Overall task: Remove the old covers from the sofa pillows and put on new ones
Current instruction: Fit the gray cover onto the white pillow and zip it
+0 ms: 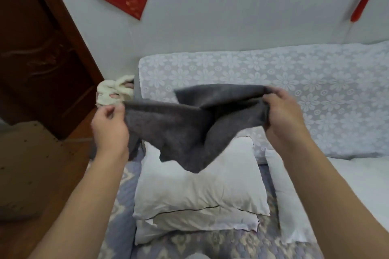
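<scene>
While the grey cover [189, 124] hangs slack and twisted between the two hands, the main risk, in my judgement, is that its opening is not found: the fabric is folded over itself in the middle, so a pull at the wrong edge would only tighten the twist. A weak pinch on the soft pile could also let one corner drop onto the pillows below. Left hand [109, 126]: fingers curled, thumb and fingertips pinching the cover's left edge. Right hand [282, 115]: fingers curled round the bunched right edge, firmer grasp. Both hands hold the cover above the sofa seat [130, 178], over two bare white pillows [200, 191] stacked one on the other; a third white pillow [288, 195] lies just beside them on the right. Whether this cover is an old or a new one cannot be told. Cream fabric bundle [113, 91] sits near the sofa's left end.
</scene>
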Available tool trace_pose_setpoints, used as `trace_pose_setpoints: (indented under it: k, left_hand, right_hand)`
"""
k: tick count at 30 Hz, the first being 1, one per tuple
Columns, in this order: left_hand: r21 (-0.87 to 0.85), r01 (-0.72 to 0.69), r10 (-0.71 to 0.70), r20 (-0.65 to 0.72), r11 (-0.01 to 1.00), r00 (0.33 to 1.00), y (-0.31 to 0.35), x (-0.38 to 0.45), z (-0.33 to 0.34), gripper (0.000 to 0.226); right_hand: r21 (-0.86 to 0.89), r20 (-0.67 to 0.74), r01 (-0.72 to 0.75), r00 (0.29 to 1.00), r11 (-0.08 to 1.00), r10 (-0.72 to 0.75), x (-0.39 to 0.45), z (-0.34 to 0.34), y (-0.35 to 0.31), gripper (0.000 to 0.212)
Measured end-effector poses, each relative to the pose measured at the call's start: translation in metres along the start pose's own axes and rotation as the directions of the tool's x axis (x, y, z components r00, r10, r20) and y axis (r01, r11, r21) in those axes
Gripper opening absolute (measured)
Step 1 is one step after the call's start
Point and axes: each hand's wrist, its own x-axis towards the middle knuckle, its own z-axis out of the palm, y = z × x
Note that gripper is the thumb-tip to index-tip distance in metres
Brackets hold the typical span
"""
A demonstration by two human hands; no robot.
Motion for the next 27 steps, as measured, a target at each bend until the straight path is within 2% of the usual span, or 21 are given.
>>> trace_pose_setpoints:
  k: [2, 3, 5, 7, 9, 11, 13, 16, 18, 20, 21, 23, 24, 25, 26, 27]
  left_hand:
    - [0.070, 0.108, -0.100, -0.111, 0.992, 0.989, -0.043, -0.004, -0.020, 0.013]
    - [0.129, 0.212, -0.187, -0.181, 0.969, 0.966, -0.074, -0.006, -0.032, 0.012]
    - [0.198, 0.456, -0.392, -0.293, 0.868, 0.872, -0.141, -0.017, -0.057, 0.020]
    - [0.202, 0.664, -0.605, -0.287, 0.720, 0.743, -0.199, -0.032, -0.079, 0.025]
    - [0.304, 0.738, -0.711, -0.215, 0.602, 0.669, -0.244, -0.054, -0.095, 0.026]
    - [0.447, 0.712, -0.735, -0.159, 0.541, 0.659, -0.271, -0.075, -0.107, 0.025]
    - [0.494, 0.704, -0.755, -0.133, 0.511, 0.642, -0.282, -0.089, -0.112, 0.023]
    - [0.501, 0.711, -0.773, -0.121, 0.494, 0.623, -0.283, -0.089, -0.115, 0.021]
    - [0.473, 0.708, -0.772, -0.088, 0.524, 0.630, -0.269, -0.084, -0.112, 0.020]
    - [0.331, 0.719, -0.755, -0.027, 0.611, 0.655, -0.240, -0.085, -0.104, 0.018]
    - [0.194, 0.721, -0.740, 0.039, 0.665, 0.671, -0.222, -0.087, -0.097, 0.018]
    - [-0.044, 0.721, -0.693, 0.243, 0.692, 0.679, -0.189, -0.091, -0.090, 0.015]
    - [-0.010, 0.715, -0.666, 0.355, 0.699, 0.656, -0.184, -0.092, -0.090, 0.015]
    - [0.187, 0.662, -0.663, 0.446, 0.726, 0.601, -0.191, -0.094, -0.092, 0.016]
    - [0.471, 0.508, -0.693, 0.488, 0.721, 0.531, -0.203, -0.097, -0.097, 0.017]
    - [0.687, 0.316, -0.735, 0.480, 0.655, 0.479, -0.217, -0.099, -0.103, 0.015]
  right_hand:
    - [-0.054, -0.143, -0.070, 0.988, 0.996, 0.061, 0.002, -0.038, 0.035, 0.018]
    - [-0.082, -0.232, -0.126, 0.967, 0.989, 0.104, 0.001, -0.060, 0.059, 0.013]
    - [-0.106, -0.380, -0.286, 0.896, 0.952, 0.227, -0.002, -0.101, 0.111, 0.008]
    - [-0.115, -0.429, -0.497, 0.806, 0.860, 0.409, -0.008, -0.132, 0.162, 0.016]
    - [-0.178, -0.446, -0.659, 0.716, 0.731, 0.537, -0.018, -0.154, 0.205, 0.024]
    - [-0.248, -0.511, -0.737, 0.651, 0.629, 0.561, -0.030, -0.168, 0.229, 0.021]
    - [-0.279, -0.557, -0.769, 0.617, 0.575, 0.556, -0.040, -0.171, 0.234, 0.015]
    - [-0.322, -0.559, -0.748, 0.645, 0.580, 0.522, -0.044, -0.169, 0.232, 0.022]
    - [-0.326, -0.530, -0.719, 0.677, 0.614, 0.511, -0.041, -0.166, 0.230, 0.026]
    - [-0.342, -0.518, -0.671, 0.719, 0.658, 0.463, -0.035, -0.163, 0.227, 0.030]
    - [-0.361, -0.526, -0.641, 0.740, 0.678, 0.419, -0.033, -0.161, 0.225, 0.034]
    - [-0.398, -0.566, -0.585, 0.763, 0.707, 0.313, -0.032, -0.159, 0.221, 0.044]
    - [-0.408, -0.582, -0.570, 0.764, 0.713, 0.278, -0.035, -0.161, 0.220, 0.046]
    - [-0.396, -0.614, -0.588, 0.741, 0.705, 0.274, -0.038, -0.164, 0.219, 0.045]
    - [-0.385, -0.647, -0.609, 0.714, 0.693, 0.268, -0.039, -0.172, 0.224, 0.042]
    - [-0.381, -0.654, -0.665, 0.685, 0.643, 0.321, -0.043, -0.178, 0.228, 0.040]
